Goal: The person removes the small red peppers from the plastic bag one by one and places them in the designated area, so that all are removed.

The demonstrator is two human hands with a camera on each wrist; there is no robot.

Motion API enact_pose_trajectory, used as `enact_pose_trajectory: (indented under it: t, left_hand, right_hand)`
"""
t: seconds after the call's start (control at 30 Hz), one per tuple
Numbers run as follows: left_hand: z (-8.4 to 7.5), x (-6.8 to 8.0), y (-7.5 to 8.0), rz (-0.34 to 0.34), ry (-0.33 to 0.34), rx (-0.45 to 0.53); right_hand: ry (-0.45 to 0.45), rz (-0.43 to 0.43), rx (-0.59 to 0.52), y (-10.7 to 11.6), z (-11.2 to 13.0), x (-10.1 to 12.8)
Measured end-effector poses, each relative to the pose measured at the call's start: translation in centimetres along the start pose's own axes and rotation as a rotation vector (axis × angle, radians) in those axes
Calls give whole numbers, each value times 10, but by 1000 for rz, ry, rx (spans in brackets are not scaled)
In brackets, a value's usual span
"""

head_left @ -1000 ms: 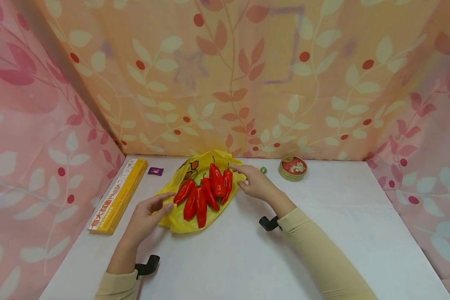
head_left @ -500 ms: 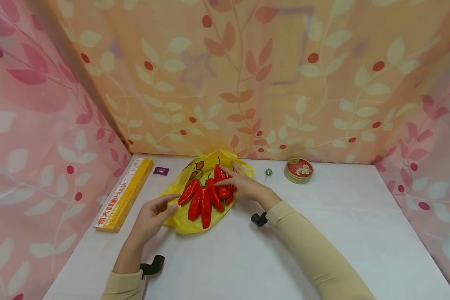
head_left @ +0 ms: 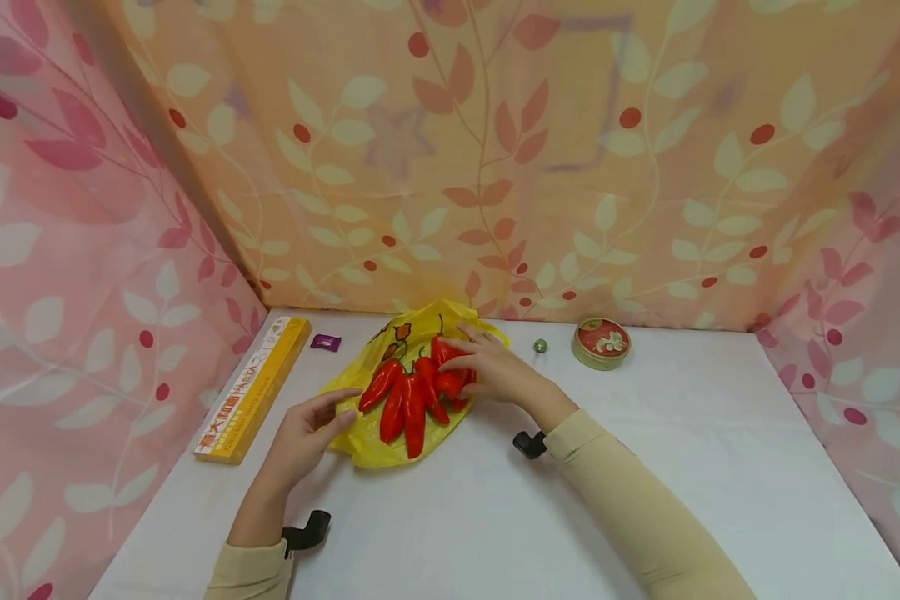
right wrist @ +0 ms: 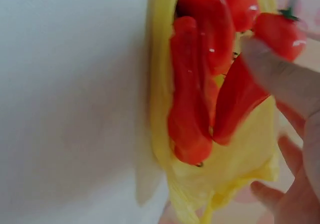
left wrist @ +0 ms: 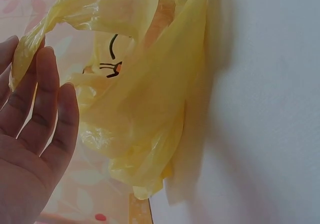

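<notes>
Several glossy red peppers (head_left: 414,421) lie on a yellow plastic bag (head_left: 363,446) spread open on the table. At the bag's left rim is my left hand (head_left: 300,437), pinching a strip of it between thumb and fingers in the left wrist view. My right hand (head_left: 504,373) reaches over the bag's right side. In the right wrist view its thumb crosses a red pepper (right wrist: 235,106) with a green stem, which it grips above the other peppers. The far sides of the fingers on that pepper are partly hidden.
A yellow pasta box (head_left: 255,392) lies at the left, with a small purple wrapped sweet (head_left: 326,342) beside it. Right of the bag are a green wrapped lollipop (head_left: 541,345) and a round red-lidded tin (head_left: 602,342). Patterned curtains (head_left: 495,167) stand behind and at both sides.
My right hand has moved from the bag's right edge onto the right-hand peppers and taken hold of one. The left hand stays at the bag's rim. The view has shifted slightly.
</notes>
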State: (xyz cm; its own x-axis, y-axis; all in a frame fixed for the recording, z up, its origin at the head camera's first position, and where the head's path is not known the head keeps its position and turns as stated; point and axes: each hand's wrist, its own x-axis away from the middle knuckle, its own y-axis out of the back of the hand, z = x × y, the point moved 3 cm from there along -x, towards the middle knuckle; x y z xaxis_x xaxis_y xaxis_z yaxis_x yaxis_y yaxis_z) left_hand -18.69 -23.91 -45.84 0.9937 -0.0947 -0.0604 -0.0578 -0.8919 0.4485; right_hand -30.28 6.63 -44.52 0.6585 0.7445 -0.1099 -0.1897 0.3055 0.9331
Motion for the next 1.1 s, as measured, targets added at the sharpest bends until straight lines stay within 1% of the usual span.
enact_pose_trajectory:
  t: [0.1,0.23,0.37,0.47,0.53,0.67,0.9,1.0,1.1]
  left_hand:
    - [1,0,-1,3,2,7]
    - [1,1,0,-6,5,0]
    - [4,3,1,-11,25,-2]
    - [7,3,1,-13,41,-7]
    - [9,4,1,-17,49,-9]
    - [10,4,1,-15,58,-12]
    - [6,4,0,-31,53,16]
    - [4,4,0,-33,55,22]
    - [4,4,-1,-33,50,17]
  right_hand:
    - [12,-36,-73,8,4,9]
    - [-16,-82,-249,16,5,27]
    - [-43,-137,-417,21,0,48]
    - [-94,-184,-512,24,-6,65]
    - [-147,-206,-566,26,-10,77]
    - [-261,-239,-624,34,-19,106]
    - [-402,-300,-698,42,-43,160]
    - [-499,-304,-706,43,-57,183]
    - [-580,-307,-686,45,-67,205]
